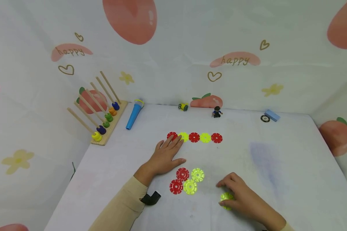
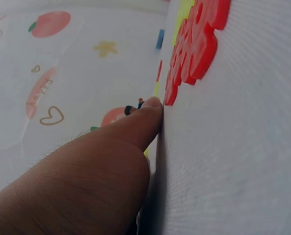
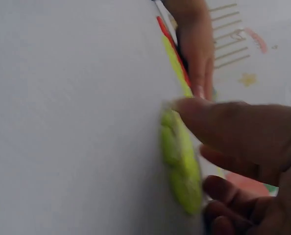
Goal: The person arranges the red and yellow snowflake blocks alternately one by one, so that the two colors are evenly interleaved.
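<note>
My left hand point(image 1: 164, 158) lies spread on the table, its fingertips on the left end of a row of interlocking plastic discs. In that row, a red disc point(image 1: 194, 137) sits between yellow discs, with another red disc point(image 1: 217, 138) at the right end. Below the left thumb point(image 2: 144, 120), two red discs point(image 1: 176, 186) and two yellow discs point(image 1: 190, 187) lie grouped. At the lower right, my right hand point(image 1: 243, 197) holds a yellow disc point(image 1: 226, 196) near the tabletop. The right wrist view shows the thumb at the edge of this yellow disc point(image 3: 177, 161), fingers beyond, partly blurred.
A wooden peg rack point(image 1: 111, 128) with coloured rings stands at the left edge, beside a blue toy microphone point(image 1: 134, 114). Along the back are a small yellow-green toy point(image 1: 183, 106), a toy figure point(image 1: 217, 112), a black ring point(image 1: 265, 118) and a blue block point(image 1: 272, 115).
</note>
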`<state>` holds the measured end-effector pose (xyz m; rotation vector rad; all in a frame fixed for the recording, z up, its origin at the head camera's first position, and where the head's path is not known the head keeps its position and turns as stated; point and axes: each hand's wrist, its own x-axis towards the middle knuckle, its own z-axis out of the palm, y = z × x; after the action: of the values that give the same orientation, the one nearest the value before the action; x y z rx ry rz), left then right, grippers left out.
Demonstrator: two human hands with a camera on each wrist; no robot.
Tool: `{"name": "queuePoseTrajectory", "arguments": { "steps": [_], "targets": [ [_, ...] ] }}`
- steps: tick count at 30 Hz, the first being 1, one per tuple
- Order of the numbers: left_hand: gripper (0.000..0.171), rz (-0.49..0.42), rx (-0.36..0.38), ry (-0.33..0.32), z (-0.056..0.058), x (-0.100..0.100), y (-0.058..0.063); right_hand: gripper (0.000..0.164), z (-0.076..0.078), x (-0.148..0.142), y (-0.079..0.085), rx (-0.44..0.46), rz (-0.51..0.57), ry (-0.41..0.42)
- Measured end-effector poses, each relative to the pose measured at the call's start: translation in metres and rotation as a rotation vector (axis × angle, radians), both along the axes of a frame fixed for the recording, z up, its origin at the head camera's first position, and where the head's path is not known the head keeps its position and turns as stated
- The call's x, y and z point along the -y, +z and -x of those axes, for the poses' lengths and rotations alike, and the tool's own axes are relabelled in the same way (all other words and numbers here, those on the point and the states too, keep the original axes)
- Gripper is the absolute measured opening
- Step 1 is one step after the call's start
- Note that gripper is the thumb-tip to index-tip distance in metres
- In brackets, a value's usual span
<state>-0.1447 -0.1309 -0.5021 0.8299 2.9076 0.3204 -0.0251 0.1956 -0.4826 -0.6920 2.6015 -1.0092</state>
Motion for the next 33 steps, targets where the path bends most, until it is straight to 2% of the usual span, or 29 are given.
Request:
{"name": "queuePoseTrajectory", "arguments": {
  "steps": [4, 9, 13, 15, 18, 21, 24, 29, 31, 33],
  "targets": [
    [0.086, -0.007, -0.002, -0.005, 0.000, 0.001, -0.001, 0.038, -0.001, -0.010, 0.003, 0.022, -0.037, 0.004],
    [0.086, 0.006, -0.015, -0.005, 0.001, 0.001, -0.002, 0.026, -0.001, -0.019, 0.005, 0.110, 0.102, 0.004],
    [0.086, -0.002, -0.014, -0.007, 0.002, 0.001, -0.003, 0.021, 0.009, -0.022, 0.006, 0.200, 0.170, -0.037],
    [0.086, -0.001, -0.007, -0.006, 0.002, 0.000, -0.003, 0.019, 0.020, -0.024, 0.005, 0.212, 0.168, -0.113],
    [0.086, -0.003, -0.003, -0.004, 0.002, 0.000, -0.003, 0.019, 0.042, -0.030, -0.002, 0.174, 0.199, -0.271],
    [0.085, -0.006, -0.006, -0.004, 0.001, 0.001, -0.002, 0.022, 0.068, -0.035, -0.009, 0.119, 0.282, -0.433],
    [0.085, -0.003, -0.006, 0.000, 0.001, 0.002, -0.002, 0.026, 0.094, -0.036, -0.014, 0.094, 0.357, -0.555],
    [0.085, 0.002, 0.006, 0.006, 0.001, 0.002, -0.002, 0.030, 0.128, -0.033, -0.016, 0.085, 0.403, -0.665],
    [0.085, 0.000, 0.013, 0.007, 0.001, 0.001, -0.002, 0.032, 0.133, -0.032, -0.016, 0.047, 0.351, -0.695],
    [0.085, -0.002, 0.011, 0.004, 0.001, 0.000, -0.002, 0.032, 0.133, -0.032, -0.018, -0.047, 0.264, -0.676]
  ]
}}
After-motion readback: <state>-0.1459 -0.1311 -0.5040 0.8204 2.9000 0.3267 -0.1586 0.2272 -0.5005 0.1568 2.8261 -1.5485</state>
